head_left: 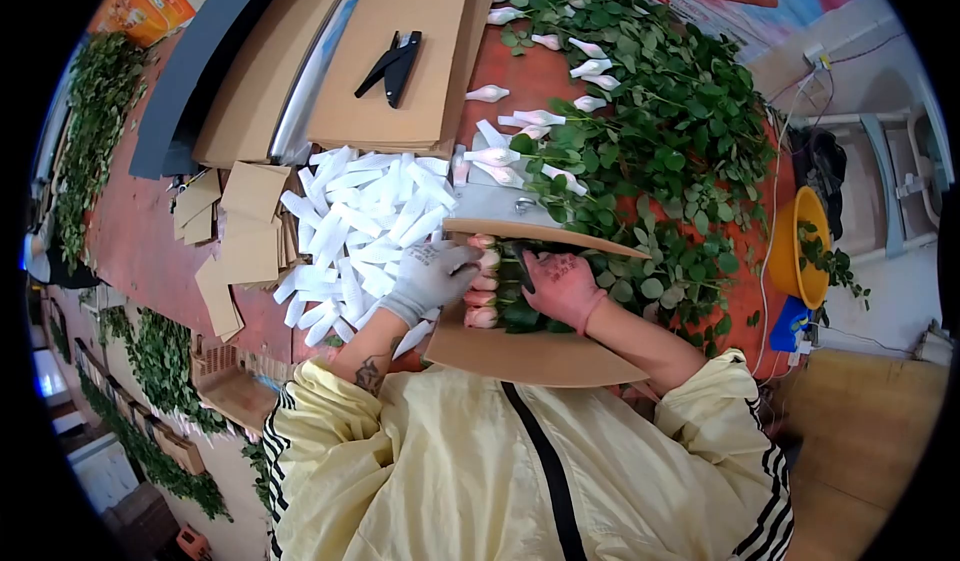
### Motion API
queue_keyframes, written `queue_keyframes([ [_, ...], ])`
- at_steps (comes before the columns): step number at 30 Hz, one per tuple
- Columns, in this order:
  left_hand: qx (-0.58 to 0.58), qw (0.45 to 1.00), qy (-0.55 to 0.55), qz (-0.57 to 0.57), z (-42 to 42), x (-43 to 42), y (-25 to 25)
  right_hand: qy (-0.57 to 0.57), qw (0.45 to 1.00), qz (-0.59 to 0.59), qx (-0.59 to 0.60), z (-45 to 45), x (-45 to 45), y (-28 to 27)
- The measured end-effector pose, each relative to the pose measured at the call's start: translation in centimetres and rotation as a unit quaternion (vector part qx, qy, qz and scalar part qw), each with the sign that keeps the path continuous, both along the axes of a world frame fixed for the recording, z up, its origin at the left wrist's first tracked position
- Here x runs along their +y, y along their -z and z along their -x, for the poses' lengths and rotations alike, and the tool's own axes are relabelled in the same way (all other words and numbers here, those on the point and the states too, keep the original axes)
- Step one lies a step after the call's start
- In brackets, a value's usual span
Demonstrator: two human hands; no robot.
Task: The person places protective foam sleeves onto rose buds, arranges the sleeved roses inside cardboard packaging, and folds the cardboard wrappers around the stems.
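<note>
A column of pale pink roses (481, 316) lies in a folded sheet of brown cardboard (530, 354), their heads lined up at its left side and green leaves to the right. My left hand (435, 279), in a light grey glove, has its fingers bent against the upper rose heads. In a pink-red glove, my right hand (565, 289) is over the leaves and stems inside the cardboard. Its fingers are curled next to something dark, which I cannot make out. Just left of the cardboard is a pile of white foam sleeves (345, 216).
Behind are stacked cardboard sheets (345, 111) with a black stapler (395, 69) on top. Leafy stems with sleeved roses (660, 111) cover the table's right side. Small cardboard pieces (250, 211) lie left. A yellow basin (803, 246) stands beyond the right edge.
</note>
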State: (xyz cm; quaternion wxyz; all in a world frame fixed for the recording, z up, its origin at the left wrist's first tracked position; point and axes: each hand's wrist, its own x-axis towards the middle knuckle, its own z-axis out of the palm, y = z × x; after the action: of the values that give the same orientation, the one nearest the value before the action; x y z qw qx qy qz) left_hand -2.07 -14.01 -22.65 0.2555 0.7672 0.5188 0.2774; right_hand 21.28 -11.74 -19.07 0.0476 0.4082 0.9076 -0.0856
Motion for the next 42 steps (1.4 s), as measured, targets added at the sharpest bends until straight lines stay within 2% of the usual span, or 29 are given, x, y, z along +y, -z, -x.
queue_keyframes([
  [2, -0.008, 0.999, -0.034, -0.001, 0.0, 0.2, 0.2, -0.007, 0.999, -0.023, 0.031, -0.4, 0.0, 0.5],
  [4, 0.025, 0.999, -0.035, 0.012, 0.1, 0.5, 0.2, -0.071, 0.987, -0.105, 0.099, -0.4, 0.0, 0.6],
  [7, 0.054, 0.998, -0.027, 0.005, 0.1, 0.6, 0.5, -0.027, 0.997, -0.056, 0.043, 0.7, 0.3, 0.4],
  [11, 0.053, 0.998, -0.025, -0.025, 0.0, 0.9, 1.2, -0.029, 0.997, -0.070, 0.032, 1.2, 0.7, 1.3],
  [14, 0.070, 0.997, -0.044, -0.004, -0.1, 0.8, 1.5, -0.036, 0.998, -0.049, 0.031, 1.2, 0.6, 1.9],
  [20, -0.033, 0.996, -0.074, 0.039, 2.1, -1.0, -1.6, -0.040, 0.995, -0.061, 0.062, 0.4, -0.3, -0.5],
  [22, -0.041, 0.997, -0.049, 0.031, 3.9, -2.1, -4.3, 0.031, 0.999, 0.036, -0.011, 0.4, -0.6, -2.9],
  [23, -0.059, 0.998, -0.023, 0.025, 4.9, -2.4, -5.8, 0.025, 0.999, 0.031, 0.002, 0.3, -0.2, -3.4],
  [25, -0.093, 0.992, -0.078, 0.019, 7.3, -2.9, -7.3, 0.066, 0.989, 0.123, 0.057, -0.7, -0.4, -4.0],
  [27, -0.110, 0.984, -0.142, 0.012, 10.0, -2.4, -7.9, 0.053, 0.992, 0.096, 0.066, -1.3, -0.6, -4.2],
  [29, -0.063, 0.979, -0.192, -0.038, 12.0, -1.9, -9.0, 0.043, 0.994, 0.072, 0.069, -1.8, -0.8, -5.0],
  [31, -0.142, 0.954, -0.263, 0.031, 13.2, -1.9, -8.8, 0.056, 0.986, 0.114, 0.110, -1.4, -0.4, -6.5],
  [33, -0.150, 0.955, -0.254, 0.017, 12.9, -2.3, -9.1, 0.038, 0.985, 0.079, 0.147, -1.6, -0.2, -4.7],
  [35, -0.090, 0.990, -0.110, -0.013, 11.1, -2.7, -9.6, 0.045, 0.994, 0.040, 0.093, -0.8, -0.2, -4.3],
  [36, -0.072, 0.996, -0.047, 0.018, 9.6, -2.6, -10.1, 0.049, 0.994, 0.041, 0.091, -0.4, -0.6, -4.3],
  [37, -0.091, 0.996, 0.012, -0.002, 8.3, -2.5, -8.8, 0.042, 0.996, 0.024, 0.071, 0.2, -0.9, -4.3],
  [40, -0.054, 0.994, 0.096, 0.017, 5.2, -2.3, -5.7, 0.026, 0.999, 0.005, 0.037, 0.7, -0.9, -3.7],
  [42, -0.020, 0.994, 0.097, 0.042, 3.2, -2.0, -4.3, 0.018, 1.000, 0.003, 0.021, 0.8, -0.3, -2.5],
])
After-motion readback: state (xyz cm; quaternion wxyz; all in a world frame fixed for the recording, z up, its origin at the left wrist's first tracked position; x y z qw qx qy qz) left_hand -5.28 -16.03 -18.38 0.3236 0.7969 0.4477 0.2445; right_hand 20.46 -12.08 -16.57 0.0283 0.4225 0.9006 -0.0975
